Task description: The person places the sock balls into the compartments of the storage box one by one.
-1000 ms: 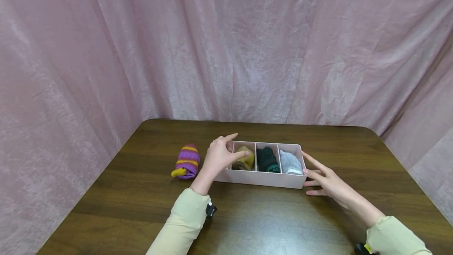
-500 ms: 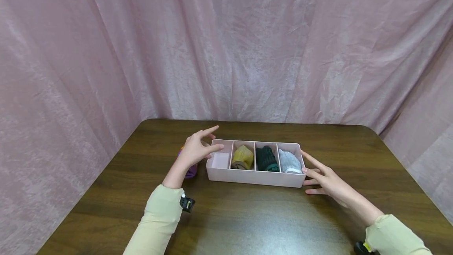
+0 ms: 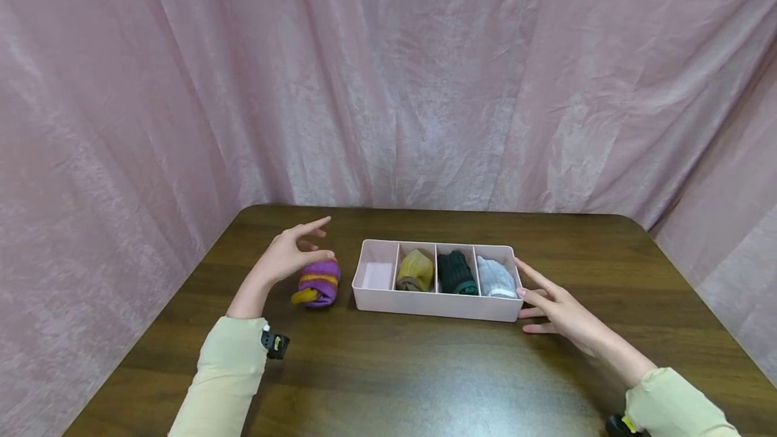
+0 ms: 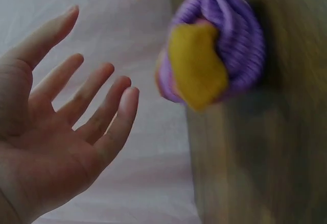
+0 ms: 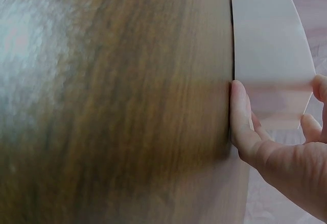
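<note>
A purple sock roll with yellow stripes and a yellow end (image 3: 326, 280) lies on the table left of the pale pink divided box (image 3: 434, 303). My left hand (image 3: 284, 259) hovers over its far left side, fingers spread and thumb apart; in the left wrist view a gap shows between the fingers and the sock roll (image 4: 240, 45). At the box's right end, the fairly straight fingers of my right hand (image 3: 564, 314) touch the wall. Inside the box sit a mustard sock roll (image 3: 417, 267), a dark green one (image 3: 456, 271) and a light blue one (image 3: 496, 278); the leftmost compartment shows its bare floor.
The brown wooden table (image 3: 376, 376) has rounded far corners. Pink velvety curtains (image 3: 388, 86) hang behind it and along both sides. Each wrist carries a small black device, such as the one on the left wrist (image 3: 276, 344).
My left hand has moved left from above the mustard sock roll, past the box's left end, to the purple striped sock roll. My right hand has stayed at the box's right end.
</note>
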Motion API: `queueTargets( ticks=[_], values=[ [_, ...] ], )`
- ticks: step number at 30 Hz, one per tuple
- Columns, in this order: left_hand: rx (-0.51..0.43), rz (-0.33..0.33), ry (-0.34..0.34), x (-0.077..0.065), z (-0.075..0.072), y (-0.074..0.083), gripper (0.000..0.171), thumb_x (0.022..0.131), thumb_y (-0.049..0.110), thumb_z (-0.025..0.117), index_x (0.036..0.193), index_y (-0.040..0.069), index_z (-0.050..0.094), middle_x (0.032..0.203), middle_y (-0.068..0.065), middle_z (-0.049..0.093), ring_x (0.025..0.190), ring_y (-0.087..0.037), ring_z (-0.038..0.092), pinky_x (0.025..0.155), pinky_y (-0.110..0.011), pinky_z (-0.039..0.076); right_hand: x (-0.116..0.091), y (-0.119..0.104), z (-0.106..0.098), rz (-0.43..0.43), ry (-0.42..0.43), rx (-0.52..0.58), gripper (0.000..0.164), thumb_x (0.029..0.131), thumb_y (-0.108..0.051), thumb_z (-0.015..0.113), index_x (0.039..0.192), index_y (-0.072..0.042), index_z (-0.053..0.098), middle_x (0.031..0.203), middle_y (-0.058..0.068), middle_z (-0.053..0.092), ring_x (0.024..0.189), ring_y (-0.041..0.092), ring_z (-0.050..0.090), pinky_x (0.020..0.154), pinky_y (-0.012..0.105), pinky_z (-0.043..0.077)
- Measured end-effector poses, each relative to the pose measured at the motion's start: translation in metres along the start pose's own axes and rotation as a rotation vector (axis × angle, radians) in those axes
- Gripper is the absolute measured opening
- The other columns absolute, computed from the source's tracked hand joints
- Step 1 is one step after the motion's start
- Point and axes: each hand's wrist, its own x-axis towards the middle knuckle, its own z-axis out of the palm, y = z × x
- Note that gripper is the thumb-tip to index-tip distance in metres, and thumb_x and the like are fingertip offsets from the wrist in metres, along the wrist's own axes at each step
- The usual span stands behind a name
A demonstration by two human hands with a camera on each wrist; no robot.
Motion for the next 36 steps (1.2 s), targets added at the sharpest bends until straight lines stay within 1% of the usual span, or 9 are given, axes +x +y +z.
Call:
queueTargets(
  ticks=[5, 9, 12, 14, 17, 19, 22, 24, 36],
  values=[
    [0.091, 0.001, -0.076, -0.006, 0.000, -0.015, 0.072, 0.087, 0.022, 0.076, 0.150, 0.013, 0.044, 0.140, -0.023, 0.054, 0.121, -0.046, 0.058, 0.101, -0.058, 0.049, 0.000, 0.001, 0.000, 0.000, -0.001, 0.004, 0.069, 0.102, -0.039, 0.050, 0.158, -0.040, 0.010, 0.145, 0.030, 0.034, 0.113, 0.031, 0.060, 0.090, 0.046, 0.059],
    [0.095, -0.013, -0.114, -0.010, 0.005, -0.022, 0.076, 0.084, 0.023, 0.078, 0.149, 0.006, 0.042, 0.143, -0.029, 0.047, 0.120, -0.050, 0.056, 0.101, -0.057, 0.049, 0.001, 0.001, 0.000, 0.002, 0.002, 0.007, 0.069, 0.102, -0.039, 0.051, 0.158, -0.040, 0.011, 0.145, 0.030, 0.034, 0.113, 0.031, 0.061, 0.090, 0.046, 0.059],
    [0.046, -0.043, -0.157, -0.012, 0.008, -0.026, 0.081, 0.082, 0.021, 0.079, 0.149, 0.001, 0.039, 0.140, -0.032, 0.049, 0.106, -0.046, 0.063, 0.089, -0.051, 0.056, 0.001, 0.001, 0.000, 0.005, 0.004, 0.004, 0.069, 0.102, -0.039, 0.051, 0.158, -0.040, 0.011, 0.145, 0.030, 0.034, 0.113, 0.031, 0.061, 0.089, 0.046, 0.059],
    [0.024, -0.062, -0.176, -0.013, 0.010, -0.028, 0.083, 0.081, 0.020, 0.080, 0.149, -0.001, 0.039, 0.134, -0.031, 0.054, 0.099, -0.038, 0.065, 0.080, -0.040, 0.058, 0.001, 0.001, 0.000, 0.005, 0.004, 0.003, 0.069, 0.102, -0.039, 0.051, 0.158, -0.041, 0.011, 0.145, 0.030, 0.034, 0.113, 0.031, 0.061, 0.089, 0.047, 0.059],
    [0.011, -0.089, -0.178, -0.014, 0.013, -0.030, 0.083, 0.079, 0.018, 0.081, 0.149, -0.001, 0.040, 0.125, -0.029, 0.061, 0.095, -0.032, 0.064, 0.072, -0.031, 0.053, 0.001, 0.001, -0.001, 0.004, 0.005, 0.003, 0.069, 0.102, -0.039, 0.051, 0.158, -0.041, 0.011, 0.145, 0.031, 0.034, 0.112, 0.031, 0.061, 0.089, 0.047, 0.059],
    [0.019, -0.099, -0.169, -0.014, 0.014, -0.030, 0.082, 0.078, 0.018, 0.081, 0.148, 0.001, 0.041, 0.125, -0.029, 0.062, 0.106, -0.033, 0.062, 0.080, -0.033, 0.053, 0.001, 0.000, -0.001, 0.004, 0.008, 0.005, 0.069, 0.102, -0.039, 0.051, 0.158, -0.041, 0.011, 0.145, 0.031, 0.034, 0.112, 0.031, 0.061, 0.089, 0.047, 0.059],
    [0.011, -0.128, -0.160, -0.014, 0.015, -0.029, 0.081, 0.077, 0.017, 0.082, 0.147, 0.003, 0.042, 0.128, -0.030, 0.059, 0.112, -0.038, 0.059, 0.085, -0.040, 0.054, 0.001, 0.000, -0.001, 0.003, 0.012, 0.007, 0.068, 0.102, -0.039, 0.050, 0.158, -0.041, 0.011, 0.145, 0.030, 0.034, 0.112, 0.030, 0.061, 0.089, 0.046, 0.059],
    [-0.003, -0.153, -0.152, -0.015, 0.015, -0.030, 0.080, 0.077, 0.017, 0.082, 0.146, 0.005, 0.043, 0.129, -0.030, 0.057, 0.113, -0.038, 0.058, 0.085, -0.041, 0.054, 0.002, 0.000, -0.001, 0.003, 0.013, 0.007, 0.068, 0.102, -0.039, 0.050, 0.158, -0.041, 0.011, 0.144, 0.030, 0.034, 0.112, 0.030, 0.061, 0.089, 0.046, 0.059],
    [-0.065, -0.238, -0.100, -0.014, 0.019, -0.032, 0.066, 0.079, 0.003, 0.074, 0.141, 0.012, 0.051, 0.120, -0.025, 0.059, 0.098, -0.030, 0.059, 0.065, -0.030, 0.055, 0.001, 0.001, -0.001, 0.008, 0.010, 0.013, 0.069, 0.102, -0.038, 0.051, 0.158, -0.040, 0.011, 0.144, 0.031, 0.034, 0.111, 0.030, 0.062, 0.089, 0.047, 0.059]
  ],
)
